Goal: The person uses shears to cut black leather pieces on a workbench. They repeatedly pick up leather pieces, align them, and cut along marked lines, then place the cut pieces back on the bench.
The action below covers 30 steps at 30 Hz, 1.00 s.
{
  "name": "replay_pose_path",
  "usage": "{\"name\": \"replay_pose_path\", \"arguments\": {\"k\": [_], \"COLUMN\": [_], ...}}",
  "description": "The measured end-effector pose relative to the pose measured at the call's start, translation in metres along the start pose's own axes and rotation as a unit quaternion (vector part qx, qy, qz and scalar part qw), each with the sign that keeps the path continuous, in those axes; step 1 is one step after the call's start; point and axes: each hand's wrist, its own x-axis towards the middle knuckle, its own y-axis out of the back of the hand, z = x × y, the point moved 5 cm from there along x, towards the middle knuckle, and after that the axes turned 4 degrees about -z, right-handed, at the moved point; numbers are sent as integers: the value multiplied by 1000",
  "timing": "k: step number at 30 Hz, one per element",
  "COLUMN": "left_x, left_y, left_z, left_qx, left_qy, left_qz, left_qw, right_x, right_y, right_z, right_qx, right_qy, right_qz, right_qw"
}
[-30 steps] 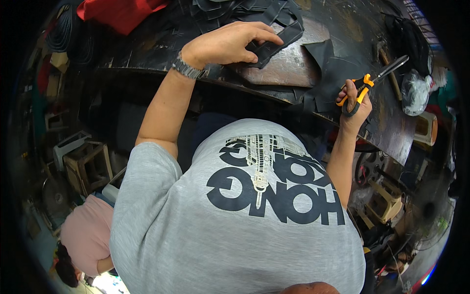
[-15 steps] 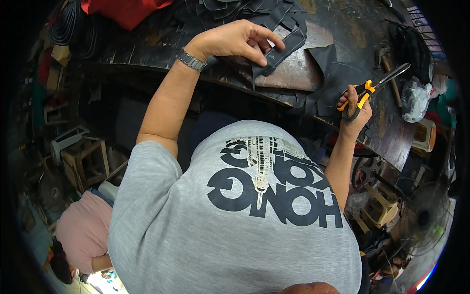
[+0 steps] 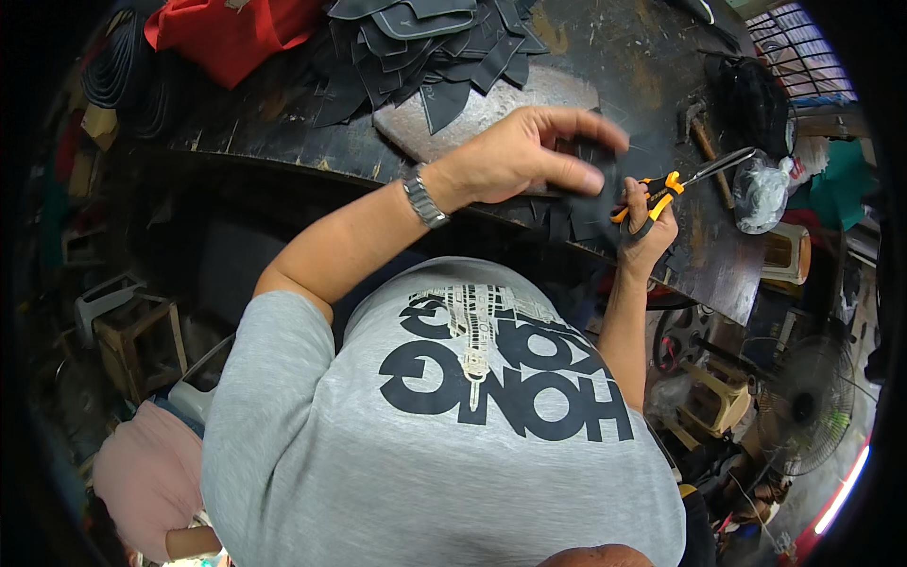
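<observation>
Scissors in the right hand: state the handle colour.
Orange and black handles on the scissors, held in the right hand; head view.

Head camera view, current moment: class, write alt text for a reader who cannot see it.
A person's left hand holds a dark cut piece over a worn workbench, while the right hand grips orange-handled scissors beside it. More dark pieces lie piled behind.

A see-through plastic bag, tied shut and bulging, sits on the table at the right of the frame.
</observation>
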Motion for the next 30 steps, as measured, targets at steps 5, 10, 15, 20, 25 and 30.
{"name": "replay_pose_path", "arguments": {"k": [5, 10, 15, 20, 25, 30], "left_x": [25, 34, 25, 16, 8, 5], "left_y": [4, 0, -15, -15, -15, -16], "left_z": [7, 9, 17, 15, 3, -1], "left_qx": [-100, -29, 248, 258, 205, 227], "left_qy": [-107, -130, -195, -218, -207, -218], "left_qz": [111, 128, 152, 173, 188, 205], "left_qw": [983, 983, 937, 925, 938, 927], "right_x": [-30, -77, -83, -83, -83, -81], "right_y": [-6, -30, -35, -42, -43, -40], "right_z": [-14, -12, -13, -20, -21, -18], "right_qx": [108, 152, 97, 56, -7, -20], "right_qy": [-148, -222, -244, -233, -213, -225], "right_qz": [-108, -261, -324, -335, -317, -256], "right_qw": [977, 927, 909, 911, 924, 940]}}
